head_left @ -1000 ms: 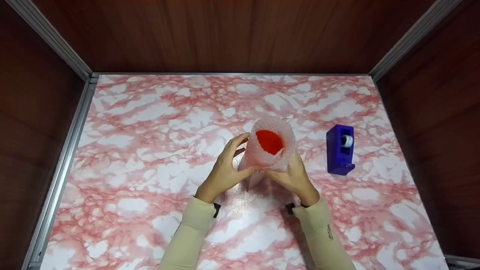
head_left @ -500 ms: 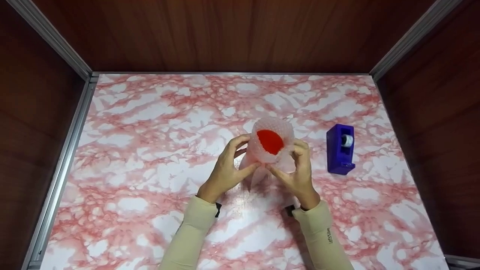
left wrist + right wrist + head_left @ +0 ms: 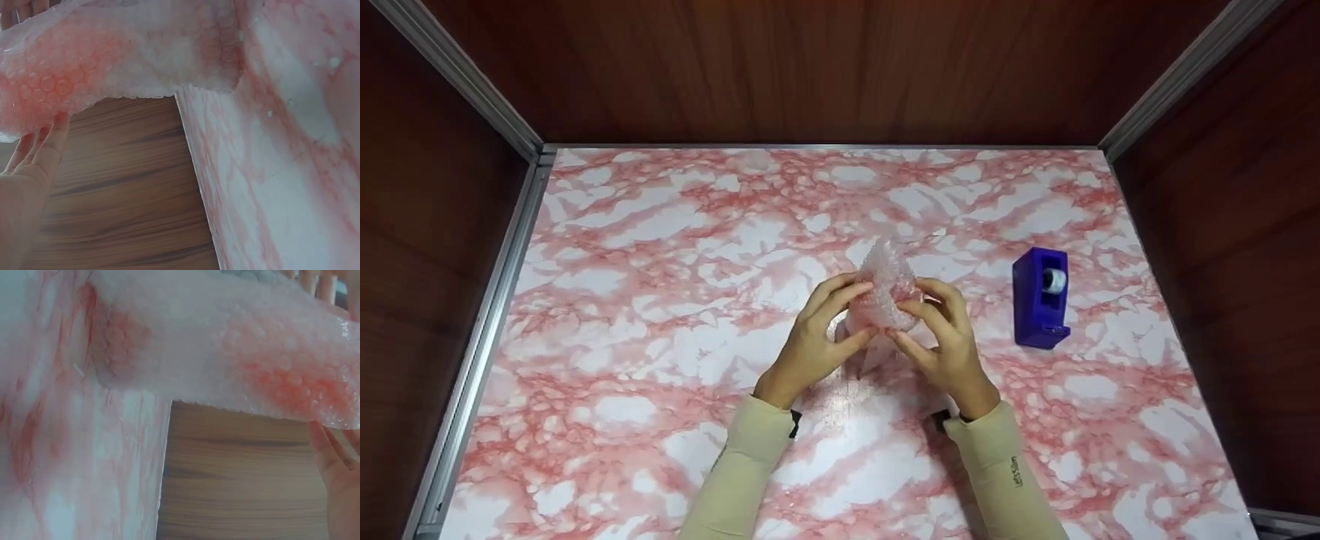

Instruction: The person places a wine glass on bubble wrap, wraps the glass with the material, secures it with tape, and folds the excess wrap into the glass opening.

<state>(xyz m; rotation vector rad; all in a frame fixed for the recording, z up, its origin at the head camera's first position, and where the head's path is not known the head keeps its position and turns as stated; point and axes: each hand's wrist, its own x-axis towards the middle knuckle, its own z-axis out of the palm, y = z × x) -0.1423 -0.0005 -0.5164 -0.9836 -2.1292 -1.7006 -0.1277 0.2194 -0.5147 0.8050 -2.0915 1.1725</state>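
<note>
A roll of bubble wrap stands at the table's middle in the head view, its top edge folded inward. Something red inside shows through the upper part of the bubble wrap in the left wrist view; its kind is hidden. Around the left side curls my left hand, thumb at the front and fingertips on the folded top. Opposite it, my right hand pinches the right side of the top, thumb close to the other thumb. The right wrist view shows fingertips against the bubble wrap.
To the right stands a purple tape dispenser with a roll of clear tape. Wooden panels wall in the back and sides of the pink marbled table.
The bubble wrap's open top has been folded in, covering the red surface that showed inside. My right fingers came from behind the roll to its top; the left fingers moved inward.
</note>
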